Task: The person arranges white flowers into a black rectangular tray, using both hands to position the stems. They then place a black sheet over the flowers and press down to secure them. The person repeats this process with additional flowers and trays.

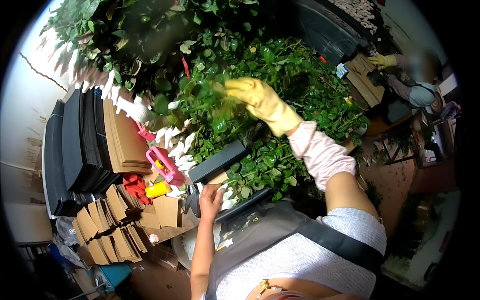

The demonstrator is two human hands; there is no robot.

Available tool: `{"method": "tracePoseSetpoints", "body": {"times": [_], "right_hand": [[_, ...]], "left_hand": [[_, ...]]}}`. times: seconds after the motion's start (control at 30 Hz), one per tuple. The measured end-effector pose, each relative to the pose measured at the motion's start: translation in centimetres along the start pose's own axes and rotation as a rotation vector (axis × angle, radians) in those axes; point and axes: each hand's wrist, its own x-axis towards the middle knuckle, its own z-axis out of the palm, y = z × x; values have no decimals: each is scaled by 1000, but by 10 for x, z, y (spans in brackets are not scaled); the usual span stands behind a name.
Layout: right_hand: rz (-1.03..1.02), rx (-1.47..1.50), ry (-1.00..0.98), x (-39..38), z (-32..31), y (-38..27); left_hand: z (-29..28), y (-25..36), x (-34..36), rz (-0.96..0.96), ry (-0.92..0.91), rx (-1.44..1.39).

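My right hand (261, 102), in a yellow rubber glove, is over the heap of leafy green stems (265, 160), its fingers pressed together on a leafy rose stem (217, 92) that is smeared by motion. My left hand (210, 202) is bare and low beside a dark-edged holder (219, 161). Its fingers are curled in next to white rose heads (228, 199); what they grip, if anything, is hidden. More white rose heads (182, 150) in netting lie at the left edge of the heap.
Stacked dark sheets (82, 142) and brown cardboard (125, 137) stand at left. Close by are a pink-handled tool (167, 167), a yellow-handled tool (158, 189) and a red cloth (135, 187). Folded cardboard pieces (112, 225) lie below. Another person (417, 92) works at far right.
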Motion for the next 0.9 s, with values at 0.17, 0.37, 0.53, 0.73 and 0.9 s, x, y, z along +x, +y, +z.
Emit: {"method": "tracePoseSetpoints", "body": {"times": [0.17, 0.37, 0.53, 0.73, 0.9], "right_hand": [[178, -141, -508, -11, -37, -117], [953, -770, -1073, -96, 8, -75], [479, -391, -773, -158, -7, -42], [644, -684, -322, -62, -18, 33], [575, -1039, -791, -48, 7, 70]], "left_hand": [[12, -21, -15, -168, 133, -445], [7, -25, -7, -172, 54, -310], [1, -7, -4, -84, 61, -36], [0, -23, -1, 1, 34, -8], [1, -25, -2, -12, 28, -8]]}}
